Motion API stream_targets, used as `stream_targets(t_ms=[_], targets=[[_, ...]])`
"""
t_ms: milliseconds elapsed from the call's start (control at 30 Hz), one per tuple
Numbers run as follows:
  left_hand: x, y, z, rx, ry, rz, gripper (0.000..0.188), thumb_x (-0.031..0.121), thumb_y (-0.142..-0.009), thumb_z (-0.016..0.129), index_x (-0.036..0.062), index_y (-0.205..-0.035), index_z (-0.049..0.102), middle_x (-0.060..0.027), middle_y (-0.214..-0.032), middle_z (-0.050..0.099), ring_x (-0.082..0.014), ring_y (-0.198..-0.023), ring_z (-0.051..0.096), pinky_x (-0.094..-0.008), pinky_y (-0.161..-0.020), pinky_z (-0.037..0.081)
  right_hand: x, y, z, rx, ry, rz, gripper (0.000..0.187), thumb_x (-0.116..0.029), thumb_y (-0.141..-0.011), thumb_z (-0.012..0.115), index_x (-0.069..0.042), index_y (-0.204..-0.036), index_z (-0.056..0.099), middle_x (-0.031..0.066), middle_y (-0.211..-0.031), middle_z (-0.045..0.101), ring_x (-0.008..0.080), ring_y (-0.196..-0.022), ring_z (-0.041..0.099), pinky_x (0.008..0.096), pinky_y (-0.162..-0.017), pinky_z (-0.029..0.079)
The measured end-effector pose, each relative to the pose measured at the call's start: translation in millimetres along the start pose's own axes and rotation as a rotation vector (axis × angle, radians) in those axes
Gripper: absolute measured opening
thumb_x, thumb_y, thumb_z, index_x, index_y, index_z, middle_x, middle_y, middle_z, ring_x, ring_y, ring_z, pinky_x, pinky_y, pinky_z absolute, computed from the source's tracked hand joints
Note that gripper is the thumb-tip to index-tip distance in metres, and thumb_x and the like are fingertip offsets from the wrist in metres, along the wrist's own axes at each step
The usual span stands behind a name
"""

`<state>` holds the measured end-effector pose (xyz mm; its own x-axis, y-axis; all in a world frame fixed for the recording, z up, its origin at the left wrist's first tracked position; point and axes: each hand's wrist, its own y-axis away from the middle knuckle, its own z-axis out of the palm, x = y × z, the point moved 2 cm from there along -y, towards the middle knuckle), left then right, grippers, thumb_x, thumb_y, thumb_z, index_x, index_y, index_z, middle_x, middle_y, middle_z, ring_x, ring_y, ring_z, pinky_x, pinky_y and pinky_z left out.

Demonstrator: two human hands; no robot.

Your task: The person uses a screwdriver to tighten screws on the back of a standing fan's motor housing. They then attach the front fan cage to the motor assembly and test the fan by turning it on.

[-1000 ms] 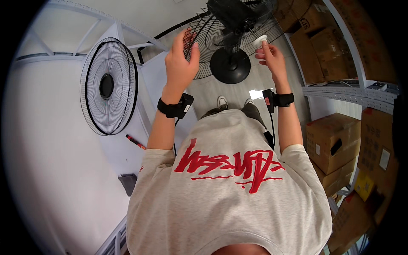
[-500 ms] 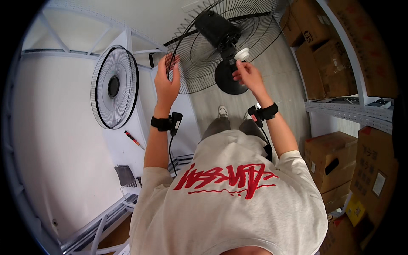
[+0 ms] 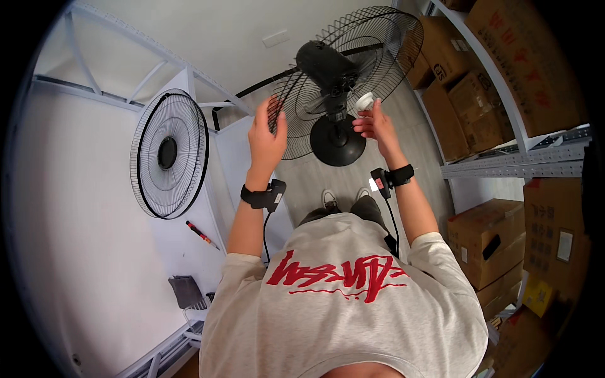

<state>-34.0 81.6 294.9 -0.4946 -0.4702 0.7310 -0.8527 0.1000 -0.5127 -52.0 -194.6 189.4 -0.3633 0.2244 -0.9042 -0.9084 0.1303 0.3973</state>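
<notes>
A black standing fan (image 3: 322, 63) faces away from me, its motor housing and round base (image 3: 337, 151) in view. Its wide wire grille (image 3: 403, 50) spreads behind the motor. My left hand (image 3: 267, 143) grips the grille's left edge, the rim passing between thumb and fingers. To the right of the fan's neck, my right hand (image 3: 380, 131) holds a white round plastic piece (image 3: 364, 102) between thumb and fingertips. That piece is apart from the motor; its exact kind is unclear.
A second wire grille (image 3: 189, 129) with a black centre lies on the white table (image 3: 82, 220) at left. Near it are a red-and-black screwdriver (image 3: 200, 234) and a dark grey flat object (image 3: 186, 292). Shelves with cardboard boxes (image 3: 485, 239) line the right side.
The fan and both hands now appear lower in view, as the whole view has shifted. My left hand stays at the grille edge and my right hand keeps the white piece.
</notes>
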Motion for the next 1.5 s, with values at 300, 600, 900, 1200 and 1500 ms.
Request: stream_targets(t_ms=[300, 600, 900, 1200, 1500], targets=[[-3, 1, -7, -0.032, 0.009, 0.003, 0.040, 0.004, -0.096, 0.060, -0.0016, -0.134, 0.052, -0.0172, -0.119, 0.069, -0.0251, -0.107, 0.069, -0.0346, -0.094, 0.052, -6, 4, 8, 0.170, 0.204, -0.103, 0.066, -0.064, -0.097, 0.053, -0.001, -0.117, 0.061, 0.0071, -0.096, 0.073, 0.0119, -0.084, 0.070, 0.0255, -0.072, 0.051], [2, -2, -11, -0.050, 0.004, 0.028, 0.039, 0.006, -0.096, 0.060, -0.0011, -0.133, 0.053, -0.0189, -0.117, 0.068, -0.0289, -0.105, 0.069, -0.0367, -0.092, 0.053, -5, -5, 2, 0.177, 0.095, -0.118, 0.063, -0.062, -0.096, 0.056, -0.002, -0.114, 0.063, 0.0068, -0.091, 0.073, 0.0136, -0.078, 0.070, 0.0266, -0.069, 0.052], [4, -3, -9, -0.022, 0.010, 0.007, 0.036, 0.005, -0.096, 0.059, 0.0006, -0.132, 0.054, -0.0182, -0.117, 0.069, -0.0272, -0.105, 0.070, -0.0361, -0.091, 0.053, -10, -6, -6, 0.121, 0.091, -0.020, 0.058, -0.057, -0.095, 0.062, -0.003, -0.114, 0.060, 0.0066, -0.095, 0.071, 0.0134, -0.080, 0.070, 0.0280, -0.070, 0.052], [-7, 1, -5, 0.046, -0.062, 0.092, 0.046, -0.001, -0.087, 0.061, 0.0050, -0.133, 0.053, -0.0194, -0.113, 0.069, -0.0362, -0.099, 0.070, -0.0420, -0.084, 0.057, -17, 0, -1, 0.052, 0.053, 0.073, 0.054, -0.050, -0.097, 0.064, -0.001, -0.120, 0.058, 0.0048, -0.100, 0.070, 0.0132, -0.089, 0.070, 0.0278, -0.073, 0.052], [-7, -2, -4, 0.046, -0.045, 0.066, 0.046, -0.002, -0.087, 0.061, 0.0049, -0.132, 0.054, -0.0187, -0.113, 0.070, -0.0342, -0.100, 0.070, -0.0409, -0.085, 0.057, -14, -5, 2, 0.269, 0.046, -0.145, 0.047, -0.040, -0.096, 0.068, 0.001, -0.118, 0.059, 0.0069, -0.101, 0.070, 0.0155, -0.088, 0.070, 0.0273, -0.075, 0.055]])
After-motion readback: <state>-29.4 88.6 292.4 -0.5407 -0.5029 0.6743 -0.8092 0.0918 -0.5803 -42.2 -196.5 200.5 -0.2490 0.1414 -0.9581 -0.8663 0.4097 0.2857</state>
